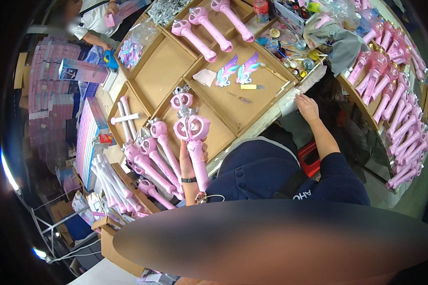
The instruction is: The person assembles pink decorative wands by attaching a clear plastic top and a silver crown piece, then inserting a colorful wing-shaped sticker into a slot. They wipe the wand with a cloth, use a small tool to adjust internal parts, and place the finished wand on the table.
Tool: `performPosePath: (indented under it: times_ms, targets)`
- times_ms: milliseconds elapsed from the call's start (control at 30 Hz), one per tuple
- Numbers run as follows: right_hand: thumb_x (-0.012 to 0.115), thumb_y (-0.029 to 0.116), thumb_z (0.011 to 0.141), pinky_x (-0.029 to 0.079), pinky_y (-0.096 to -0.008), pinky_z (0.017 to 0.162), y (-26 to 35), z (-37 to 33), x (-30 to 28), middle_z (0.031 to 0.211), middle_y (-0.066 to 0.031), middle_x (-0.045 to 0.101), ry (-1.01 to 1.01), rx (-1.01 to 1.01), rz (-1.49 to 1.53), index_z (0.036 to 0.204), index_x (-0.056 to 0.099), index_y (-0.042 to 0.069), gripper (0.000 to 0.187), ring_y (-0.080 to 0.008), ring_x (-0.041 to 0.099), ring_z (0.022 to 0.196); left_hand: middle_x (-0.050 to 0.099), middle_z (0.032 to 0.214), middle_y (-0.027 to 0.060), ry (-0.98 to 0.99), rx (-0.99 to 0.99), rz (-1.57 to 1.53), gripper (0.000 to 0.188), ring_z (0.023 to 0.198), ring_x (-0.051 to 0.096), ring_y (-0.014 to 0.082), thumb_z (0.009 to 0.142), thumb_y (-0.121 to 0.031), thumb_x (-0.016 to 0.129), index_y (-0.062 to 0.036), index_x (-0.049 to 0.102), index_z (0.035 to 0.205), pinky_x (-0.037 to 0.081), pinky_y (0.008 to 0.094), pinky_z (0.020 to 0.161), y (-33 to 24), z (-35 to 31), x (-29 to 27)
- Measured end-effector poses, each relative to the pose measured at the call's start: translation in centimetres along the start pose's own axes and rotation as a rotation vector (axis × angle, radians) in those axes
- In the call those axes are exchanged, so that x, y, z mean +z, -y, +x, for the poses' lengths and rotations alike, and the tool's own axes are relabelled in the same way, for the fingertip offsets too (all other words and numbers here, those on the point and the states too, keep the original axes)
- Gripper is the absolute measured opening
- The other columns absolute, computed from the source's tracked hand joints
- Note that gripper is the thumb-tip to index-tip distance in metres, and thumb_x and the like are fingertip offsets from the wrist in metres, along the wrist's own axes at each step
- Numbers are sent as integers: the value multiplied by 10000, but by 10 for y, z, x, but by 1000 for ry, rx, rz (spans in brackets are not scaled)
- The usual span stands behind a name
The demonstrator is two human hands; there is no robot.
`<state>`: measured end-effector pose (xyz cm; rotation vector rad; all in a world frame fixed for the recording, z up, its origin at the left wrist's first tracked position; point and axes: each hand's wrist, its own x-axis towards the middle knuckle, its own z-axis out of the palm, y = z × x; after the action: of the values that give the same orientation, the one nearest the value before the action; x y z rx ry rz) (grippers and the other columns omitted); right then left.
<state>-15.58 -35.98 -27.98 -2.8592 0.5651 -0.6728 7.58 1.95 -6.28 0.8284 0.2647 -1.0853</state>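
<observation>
My left hand [184, 156] is wrapped round the handle of a pink toy wand [198, 164]. The wand stands head-up, with a round, clear-windowed head and silver trim; above it shows a smaller pink ring with a silver crown. My right hand [307, 107] rests on the table's near edge, fingers extended and nothing visible in them. Closest to it in the wooden tray [268, 102] are two blue-purple wing pieces [247, 69], a yellow-handled brush [252, 87], a thin pointed tool [238, 97] and a pale cloth scrap [204, 77].
Several pink wands [150, 152] lie left of my left hand, and three more wands [202, 23] lie in the far compartment. Paint pots [302, 64] crowd the far right. A rack of wands [399, 118] stands at right. Across the table is another person's hand [111, 8].
</observation>
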Motion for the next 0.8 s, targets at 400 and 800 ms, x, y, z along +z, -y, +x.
performPosePath:
  times_ms: [400, 800]
  targets:
    - [632, 60, 708, 486, -341, 784, 4, -1, 5, 962, -70, 632, -64, 214, 123, 851, 585, 61, 151, -240, 598, 949, 552, 768, 106, 25, -13, -6, 650, 493, 497, 173, 875, -552, 431, 29, 466, 1165, 402, 246, 426, -4, 0, 0]
    - [668, -21, 618, 456, -358, 772, 190, 123, -106, 910, -95, 564, -387, -146, 763, 791, 570, 56, 213, -266, 566, 848, 572, 713, 130, 195, -73, -26, 496, 467, 527, 201, 911, -503, 400, -37, 546, 998, 414, 251, 392, -11, 21, 43]
